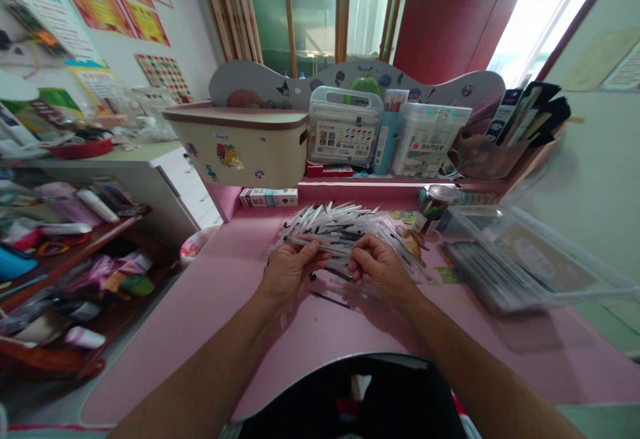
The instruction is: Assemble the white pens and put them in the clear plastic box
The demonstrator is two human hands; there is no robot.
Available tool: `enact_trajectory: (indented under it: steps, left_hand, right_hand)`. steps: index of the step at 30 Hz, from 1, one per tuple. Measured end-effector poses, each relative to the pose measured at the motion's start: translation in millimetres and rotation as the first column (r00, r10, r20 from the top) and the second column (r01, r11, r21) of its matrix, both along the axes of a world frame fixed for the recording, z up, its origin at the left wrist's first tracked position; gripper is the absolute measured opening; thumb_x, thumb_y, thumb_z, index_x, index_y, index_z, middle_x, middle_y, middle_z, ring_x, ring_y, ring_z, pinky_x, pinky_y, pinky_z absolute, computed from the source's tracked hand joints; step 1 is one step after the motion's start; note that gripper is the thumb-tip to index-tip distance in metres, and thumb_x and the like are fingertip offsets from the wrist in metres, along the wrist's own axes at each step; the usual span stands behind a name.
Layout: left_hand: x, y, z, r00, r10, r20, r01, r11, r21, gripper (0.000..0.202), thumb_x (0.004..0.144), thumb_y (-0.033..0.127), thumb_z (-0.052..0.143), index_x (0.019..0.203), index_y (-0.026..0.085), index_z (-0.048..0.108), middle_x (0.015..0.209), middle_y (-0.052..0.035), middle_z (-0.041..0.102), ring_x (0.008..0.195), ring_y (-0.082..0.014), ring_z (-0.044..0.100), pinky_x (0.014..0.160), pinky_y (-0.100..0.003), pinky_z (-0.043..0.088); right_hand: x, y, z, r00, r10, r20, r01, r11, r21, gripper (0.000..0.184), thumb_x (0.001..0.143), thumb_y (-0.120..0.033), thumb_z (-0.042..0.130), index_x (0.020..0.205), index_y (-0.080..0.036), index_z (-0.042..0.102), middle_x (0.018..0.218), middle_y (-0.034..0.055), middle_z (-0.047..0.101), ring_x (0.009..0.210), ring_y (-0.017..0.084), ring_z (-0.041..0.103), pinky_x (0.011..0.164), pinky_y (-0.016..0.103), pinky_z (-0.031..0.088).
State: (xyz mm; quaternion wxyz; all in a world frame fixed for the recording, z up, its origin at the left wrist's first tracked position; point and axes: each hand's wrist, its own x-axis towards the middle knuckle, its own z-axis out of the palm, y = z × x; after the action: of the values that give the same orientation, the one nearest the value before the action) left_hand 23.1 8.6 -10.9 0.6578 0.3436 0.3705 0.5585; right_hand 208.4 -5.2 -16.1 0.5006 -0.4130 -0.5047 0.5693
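Observation:
My left hand (293,271) is closed on a slim clear-barrelled pen (327,248), thumb on top, above the pink desk (240,272). The pen lies nearly level and points to the right. At its right end the bent fingers of my right hand (384,269) are pinched together; their tips partly hide that end. Behind both hands spreads a loose pile of similar clear and white pens (345,216), some with black parts. A thin dark stick, like a refill (330,300), lies on the desk between my wrists.
An open clear plastic box (575,259) with a stack of pens inside stands at the right. Near it is a drink can (436,207). A shelf along the back holds a cream bin (245,149), marker cases (345,129) and a pen holder (493,156). A small carton (269,197) sits beneath.

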Motion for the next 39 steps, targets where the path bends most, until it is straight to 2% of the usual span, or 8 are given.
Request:
enact_trajectory:
  steps: [8,13,17,26,30,33,36,39]
  left_hand:
    - [11.0,-3.5,-8.2,0.998,0.065,0.022,-0.065,0.997,0.033,0.025,0.068,0.025,0.084,0.083,0.015,0.066,0.078,-0.0025,0.076,0.067,-0.0122,0.073,0.062,-0.018,0.06]
    - [12.2,-5.8,-9.3,0.998,0.066,-0.001,-0.066,0.994,0.089,0.024,0.07,0.028,0.083,0.084,0.016,0.066,0.075,-0.001,0.076,0.067,-0.0115,0.072,0.067,-0.019,0.06]
    - [11.9,-6.8,-8.6,0.995,0.081,-0.052,-0.073,0.988,0.134,0.025,0.069,0.029,0.083,0.083,0.015,0.067,0.075,-0.0012,0.075,0.066,-0.0122,0.072,0.065,-0.019,0.059]
    - [7.3,-4.4,-9.8,0.996,0.037,-0.084,-0.021,0.983,0.181,0.023,0.073,0.031,0.081,0.085,0.017,0.068,0.083,-0.0018,0.076,0.071,-0.0133,0.071,0.071,-0.024,0.059]
    - [3.6,-6.2,-2.1,0.981,0.02,-0.195,0.028,0.97,0.243,0.017,0.075,0.031,0.078,0.081,0.017,0.069,0.078,-0.0014,0.075,0.07,-0.0137,0.069,0.069,-0.024,0.056]
    - [3.9,-10.4,4.1,0.931,-0.01,-0.364,0.124,0.949,0.29,0.014,0.074,0.029,0.076,0.076,0.017,0.071,0.065,-0.0006,0.07,0.063,-0.0138,0.064,0.065,-0.024,0.052]
    - [4.1,-13.6,7.3,0.889,0.012,-0.457,0.146,0.94,0.309,0.013,0.072,0.03,0.076,0.073,0.017,0.073,0.065,-0.0014,0.069,0.06,-0.0141,0.061,0.061,-0.024,0.049]
    - [1.1,-14.2,9.3,0.894,0.06,-0.443,0.092,0.945,0.313,0.022,0.071,0.035,0.077,0.085,0.018,0.074,0.072,-0.0024,0.07,0.06,-0.0141,0.06,0.059,-0.024,0.048]
  right_hand:
    - [-0.4,2.9,0.7,0.997,-0.055,-0.061,0.053,0.998,-0.03,0.033,0.075,-0.045,0.072,0.079,-0.019,0.052,0.061,-0.0028,0.064,0.047,0.009,0.056,0.043,0.018,0.045]
    - [0.5,4.5,-1.9,0.994,-0.048,-0.096,0.044,0.998,-0.044,0.035,0.074,-0.045,0.073,0.079,-0.02,0.051,0.061,-0.0028,0.064,0.047,0.009,0.056,0.043,0.018,0.045]
    - [0.3,4.6,-3.0,0.991,-0.044,-0.125,0.036,0.997,-0.065,0.035,0.073,-0.045,0.074,0.08,-0.02,0.051,0.061,-0.003,0.064,0.046,0.009,0.056,0.042,0.018,0.045]
    - [6.2,1.5,2.3,0.986,0.064,-0.156,-0.078,0.993,-0.09,0.036,0.075,-0.046,0.073,0.081,-0.02,0.049,0.061,-0.004,0.064,0.044,0.008,0.055,0.043,0.019,0.044]
    - [9.5,1.8,1.4,0.975,0.218,0.045,-0.215,0.975,-0.061,0.026,0.081,-0.04,0.065,0.092,-0.02,0.052,0.06,-0.0048,0.062,0.047,0.01,0.055,0.047,0.021,0.044]
    - [7.3,2.1,3.9,0.901,0.267,0.341,-0.305,0.95,0.061,0.011,0.086,-0.029,0.059,0.089,-0.019,0.059,0.063,-0.0035,0.06,0.055,0.01,0.055,0.053,0.022,0.042]
    - [6.6,-1.5,18.1,0.732,0.082,0.677,-0.351,0.896,0.271,0.012,0.087,-0.022,0.06,0.077,-0.019,0.065,0.075,0.0002,0.059,0.07,0.013,0.054,0.065,0.026,0.042]
    - [18.2,-11.3,46.6,0.54,-0.119,0.833,-0.356,0.865,0.354,0.011,0.086,-0.022,0.064,0.077,-0.019,0.07,0.085,0.0033,0.057,0.078,0.015,0.054,0.073,0.029,0.041]
